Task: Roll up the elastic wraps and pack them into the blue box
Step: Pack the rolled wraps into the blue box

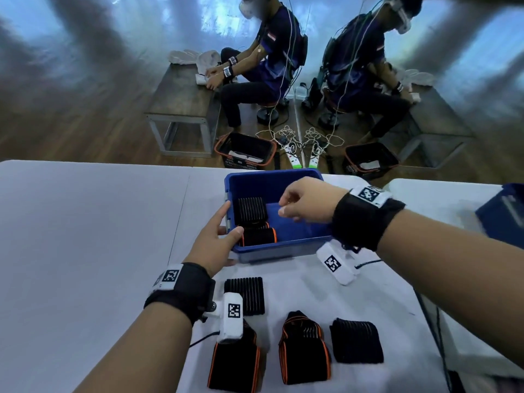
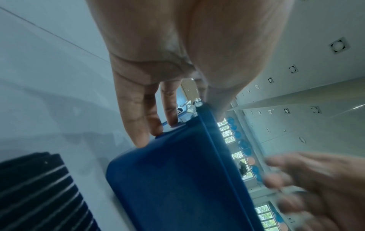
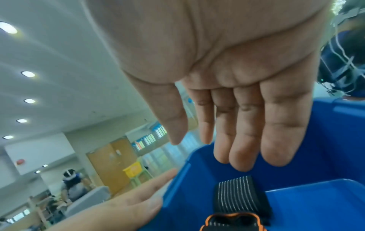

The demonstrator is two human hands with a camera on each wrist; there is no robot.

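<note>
The blue box (image 1: 279, 251) stands on the white table (image 1: 85, 236). Inside it, at the left, lie a black striped roll (image 1: 251, 209) and an orange-edged roll (image 1: 259, 236). My left hand (image 1: 224, 225) grips the box's near left corner, with the thumb over the rim and the fingers (image 2: 138, 125) against the outer wall (image 2: 177, 179). My right hand (image 1: 286, 207) hovers over the box with relaxed fingers (image 3: 242, 140), above the striped roll (image 3: 239, 195), and holds nothing. Near me on the table lie two black wraps (image 1: 249, 295) (image 1: 357, 340) and two orange-edged wraps (image 1: 235, 364) (image 1: 303, 350).
A second blue container (image 1: 504, 214) sits at the right edge of the view. The table's far edge runs just behind the box. Beyond it on the floor are a black basket (image 1: 243, 150), power strips and cables (image 1: 295, 154), and seated people at low benches.
</note>
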